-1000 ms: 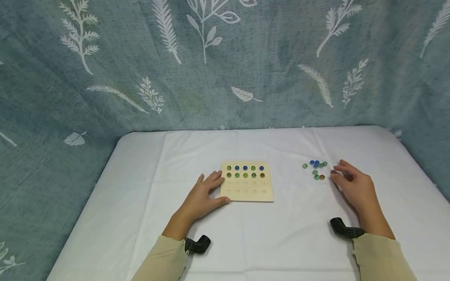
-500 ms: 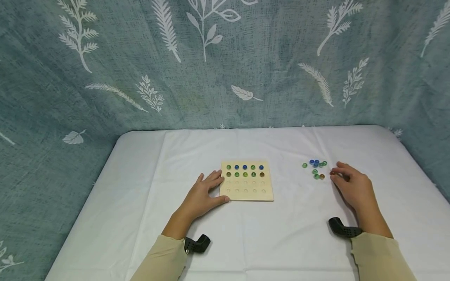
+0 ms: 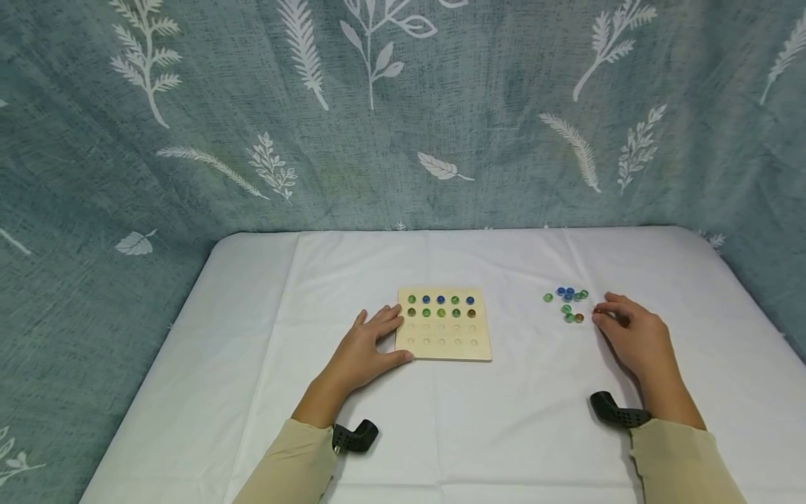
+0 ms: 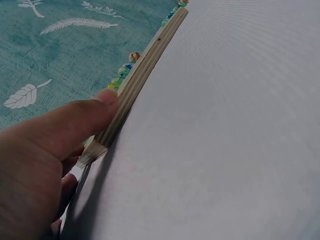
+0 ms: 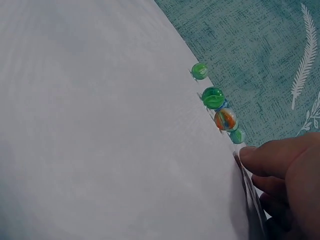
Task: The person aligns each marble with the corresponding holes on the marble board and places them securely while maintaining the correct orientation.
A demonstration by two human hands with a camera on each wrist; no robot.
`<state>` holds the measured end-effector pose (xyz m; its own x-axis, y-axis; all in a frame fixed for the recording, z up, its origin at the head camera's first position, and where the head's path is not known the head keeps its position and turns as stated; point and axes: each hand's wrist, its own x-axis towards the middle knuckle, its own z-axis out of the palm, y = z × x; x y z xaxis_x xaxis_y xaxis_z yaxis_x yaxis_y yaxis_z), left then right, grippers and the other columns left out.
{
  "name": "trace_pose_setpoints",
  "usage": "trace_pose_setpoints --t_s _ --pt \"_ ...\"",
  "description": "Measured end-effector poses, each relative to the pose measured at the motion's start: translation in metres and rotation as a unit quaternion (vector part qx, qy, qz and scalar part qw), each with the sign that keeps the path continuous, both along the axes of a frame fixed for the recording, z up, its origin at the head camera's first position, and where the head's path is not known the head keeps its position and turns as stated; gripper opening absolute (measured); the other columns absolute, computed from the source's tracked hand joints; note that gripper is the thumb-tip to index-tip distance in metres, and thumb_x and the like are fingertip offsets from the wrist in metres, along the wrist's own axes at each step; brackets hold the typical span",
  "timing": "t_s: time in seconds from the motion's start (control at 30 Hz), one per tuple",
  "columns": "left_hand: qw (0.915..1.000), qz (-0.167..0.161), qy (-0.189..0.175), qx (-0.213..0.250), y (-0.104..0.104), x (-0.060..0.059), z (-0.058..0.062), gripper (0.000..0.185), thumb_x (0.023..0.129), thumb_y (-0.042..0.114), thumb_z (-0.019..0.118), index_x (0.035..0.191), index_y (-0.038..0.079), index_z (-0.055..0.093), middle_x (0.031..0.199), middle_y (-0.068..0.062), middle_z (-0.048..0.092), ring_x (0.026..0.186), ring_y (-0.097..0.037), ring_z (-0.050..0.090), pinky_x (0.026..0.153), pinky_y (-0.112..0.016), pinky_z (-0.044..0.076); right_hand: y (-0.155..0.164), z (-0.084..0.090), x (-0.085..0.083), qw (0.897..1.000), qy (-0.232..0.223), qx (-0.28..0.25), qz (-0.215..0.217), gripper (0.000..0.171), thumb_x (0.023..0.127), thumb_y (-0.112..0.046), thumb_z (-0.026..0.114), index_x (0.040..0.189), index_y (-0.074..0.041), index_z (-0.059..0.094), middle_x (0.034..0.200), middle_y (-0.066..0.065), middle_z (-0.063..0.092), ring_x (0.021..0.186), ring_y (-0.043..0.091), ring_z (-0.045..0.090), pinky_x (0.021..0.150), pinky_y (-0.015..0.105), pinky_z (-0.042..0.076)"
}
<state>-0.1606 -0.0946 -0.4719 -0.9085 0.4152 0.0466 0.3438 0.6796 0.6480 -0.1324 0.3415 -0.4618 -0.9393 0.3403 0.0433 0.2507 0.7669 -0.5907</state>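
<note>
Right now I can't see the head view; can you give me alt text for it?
A square pale wooden peg board lies on a white tablecloth, its two far rows filled with glass marbles; the left hand rests against its left edge. The right hand pinches a marble beside a loose cluster of blue, green and orange marbles.

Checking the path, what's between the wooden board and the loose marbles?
Only bare white cloth, as the head view shows, lies between the board and the marbles.
</note>
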Motion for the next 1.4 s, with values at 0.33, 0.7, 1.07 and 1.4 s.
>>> trace_pose_setpoints --t_s 0.33,0.7,1.07,1.4 --pt "1.0000 -0.003 0.003 0.000 -0.001 0.000 0.001 0.075 0.079 0.044 0.080 0.143 0.015 0.054 0.155 0.010 0.040 0.147 -0.011 0.031 0.127 -0.036 0.007 -0.032 0.029 0.005 0.997 0.053 -0.043 0.028 0.049 0.098 -0.041 0.057 0.125 -0.001 0.066 0.147 0.012 0.051 0.141 0.039 0.039 0.108 0.065 0.037" --pt "0.9999 -0.011 0.001 0.002 -0.001 0.000 0.001 0.075 0.080 0.045 0.080 0.143 0.015 0.053 0.155 0.009 0.039 0.147 -0.012 0.031 0.127 -0.037 0.007 -0.113 0.042 -0.001 0.983 0.068 -0.097 0.139 0.032 0.093 -0.035 0.068 0.108 -0.007 0.073 0.136 0.008 0.062 0.135 0.029 0.050 0.109 0.056 0.042" --pt "0.9999 -0.015 0.004 0.001 -0.002 0.000 0.001 0.074 0.081 0.044 0.079 0.143 0.014 0.053 0.155 0.009 0.039 0.147 -0.012 0.031 0.127 -0.038 0.007 -0.148 0.015 -0.013 0.974 -0.029 -0.157 0.159 0.017 0.089 -0.024 0.072 0.100 -0.011 0.075 0.149 0.003 0.050 0.142 0.030 0.041 0.116 0.051 0.036" --pt "0.9999 -0.011 0.012 -0.005 -0.002 -0.001 0.000 0.074 0.080 0.044 0.080 0.143 0.014 0.054 0.155 0.008 0.040 0.146 -0.012 0.031 0.127 -0.039 0.008 -0.155 0.008 -0.013 0.977 -0.024 -0.130 0.167 0.018 0.089 -0.022 0.072 0.103 -0.010 0.074 0.151 0.005 0.047 0.142 0.031 0.041 0.114 0.051 0.038"
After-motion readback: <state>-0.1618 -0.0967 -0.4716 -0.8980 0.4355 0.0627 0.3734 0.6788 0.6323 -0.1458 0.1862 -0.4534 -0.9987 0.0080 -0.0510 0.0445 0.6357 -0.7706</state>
